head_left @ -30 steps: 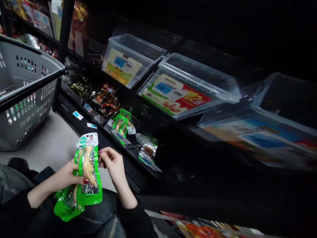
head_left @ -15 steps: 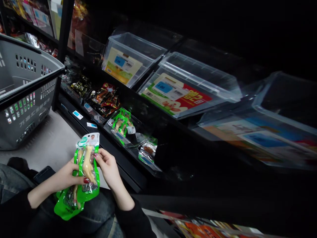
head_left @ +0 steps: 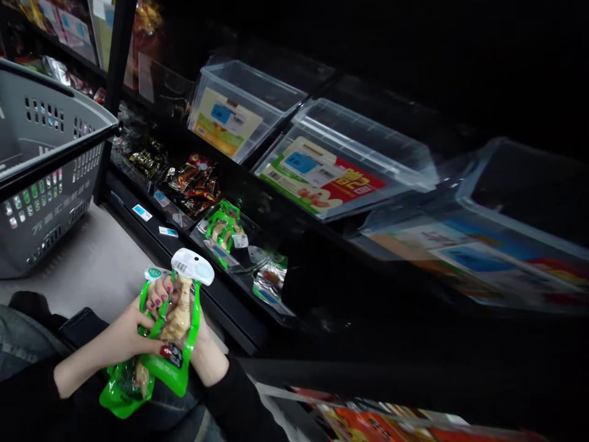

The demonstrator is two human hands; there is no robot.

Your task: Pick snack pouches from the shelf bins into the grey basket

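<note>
Front pack: a green-edged pouch (head_left: 179, 322) with pale food inside, held over the person's lap; clock directions run from it, 12 at the top of the view.
Just changed: half a second ago its logo and portrait side faced up; now it has been turned over, and a white top with a barcode (head_left: 182, 267) shows instead.
What that means: the reverse side now lies toward the wearer; its fine print is too small to tell.
Left hand: this hand (head_left: 131, 329) grips the packs from 9 o'clock, thumb with a red nail pressed on the front pack's lower part, much as before.
Right hand: previously pinching the pack's edge, this hand (head_left: 205, 344) is now mostly behind the front pack; the curled fingers (head_left: 159, 293) at 10 o'clock seem to belong to it, supporting the pack.
Pack beneath: another green pack (head_left: 120, 393) sticks out at 7 o'clock, held in the same bundle; how many there are I cannot tell.
Shelf: similar green packs (head_left: 223, 230) sit in a tray at 1 o'clock, a silver pack (head_left: 271, 276) at 2, red-and-dark packs (head_left: 196, 181) near 12.
Basket: a grey basket (head_left: 73, 197) stands well apart, between 10 and 11.
</note>
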